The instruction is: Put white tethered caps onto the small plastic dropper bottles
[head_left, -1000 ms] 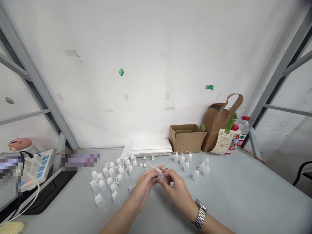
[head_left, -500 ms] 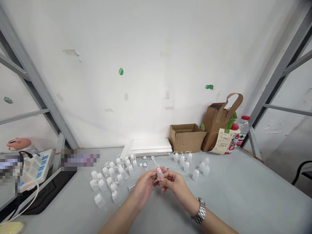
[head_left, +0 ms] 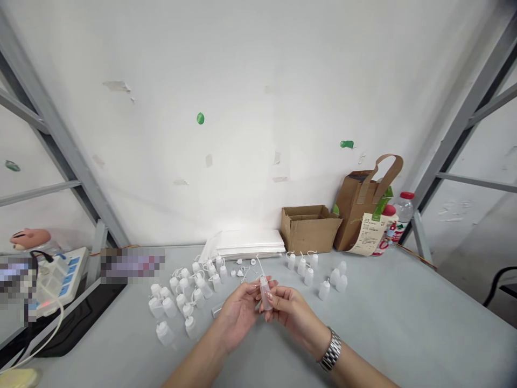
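A small translucent squeeze bottle point(head_left: 266, 297) with a white tethered cap strap is held upright, slightly tilted, between my hands. My left hand point(head_left: 240, 312) is closed with its fingertips round the bottle's neck. My right hand point(head_left: 287, 308), with a metal watch on the wrist, grips the bottle's body between thumb and fingers. Just beyond them lie several loose white caps point(head_left: 239, 273). A clear tube-like piece point(head_left: 217, 310) shows partly behind my left wrist. Several capped bottles point(head_left: 181, 300) stand to the left.
More capped bottles point(head_left: 308, 276) and a few without visible straps point(head_left: 341, 283) stand to the right. At the wall are white flat packs point(head_left: 246, 245), a cardboard box point(head_left: 311, 234), a paper bag point(head_left: 353, 210) and a plastic bottle point(head_left: 404, 207). A power strip point(head_left: 67, 280) lies left.
The right-hand fingers have shifted on the bottle, and more of its body now shows. The cap strap points up more steeply. Both hands stay in nearly the same place.
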`<act>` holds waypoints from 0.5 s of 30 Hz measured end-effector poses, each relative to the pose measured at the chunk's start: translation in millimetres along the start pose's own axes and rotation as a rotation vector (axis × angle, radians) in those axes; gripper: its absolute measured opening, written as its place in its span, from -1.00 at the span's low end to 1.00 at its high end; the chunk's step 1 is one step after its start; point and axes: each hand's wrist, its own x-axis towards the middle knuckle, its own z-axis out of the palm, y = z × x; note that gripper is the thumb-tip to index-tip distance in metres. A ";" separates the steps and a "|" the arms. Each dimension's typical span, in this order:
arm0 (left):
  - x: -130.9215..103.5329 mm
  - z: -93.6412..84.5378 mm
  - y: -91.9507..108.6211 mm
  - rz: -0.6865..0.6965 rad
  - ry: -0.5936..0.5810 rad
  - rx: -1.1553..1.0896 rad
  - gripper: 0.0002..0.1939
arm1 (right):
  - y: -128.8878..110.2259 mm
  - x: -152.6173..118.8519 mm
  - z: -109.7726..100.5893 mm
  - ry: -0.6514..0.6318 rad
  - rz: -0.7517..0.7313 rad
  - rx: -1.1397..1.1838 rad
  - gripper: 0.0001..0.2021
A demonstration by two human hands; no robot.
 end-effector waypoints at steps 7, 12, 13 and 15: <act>-2.8 5.7 1.3 -0.031 0.055 -0.071 -0.69 | -0.5 -0.6 2.1 -0.049 -0.010 0.042 -0.73; -5.2 8.9 2.7 -0.063 0.054 -0.099 -0.60 | 0.4 -0.4 1.1 -0.092 -0.012 0.045 -0.74; -5.6 9.3 2.8 -0.069 0.051 -0.099 -0.56 | 0.9 -0.4 0.9 -0.098 -0.006 0.045 -0.75; -6.5 9.6 2.7 -0.072 0.045 -0.091 -0.51 | 1.8 -0.6 1.1 -0.104 0.009 0.044 -0.75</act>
